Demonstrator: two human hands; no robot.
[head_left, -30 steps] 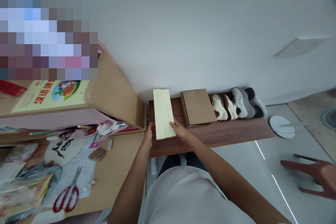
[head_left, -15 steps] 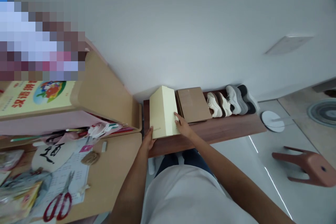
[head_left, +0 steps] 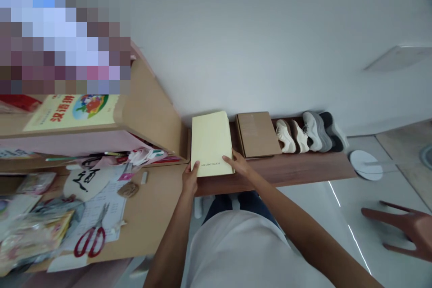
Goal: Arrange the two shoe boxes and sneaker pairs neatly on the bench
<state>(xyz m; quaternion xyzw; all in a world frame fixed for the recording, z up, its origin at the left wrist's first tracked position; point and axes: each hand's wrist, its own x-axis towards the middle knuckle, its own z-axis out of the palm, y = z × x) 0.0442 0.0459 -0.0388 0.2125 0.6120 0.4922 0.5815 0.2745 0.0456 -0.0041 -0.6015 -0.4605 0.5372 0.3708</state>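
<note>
The yellow box (head_left: 211, 141) is just left of the brown box (head_left: 259, 135), long sides going almost the same way. The left hand (head_left: 190, 181) and right hand (head_left: 240, 165) squeeze its sides; the right hand is nearer the brown box.

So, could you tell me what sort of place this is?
Probably a room in a home: shoes line a wooden bench, beside a desk with scissors.

2 boxes (head_left: 212, 141), 4 shoes (head_left: 286, 137), 1 stool (head_left: 416, 229)
</note>
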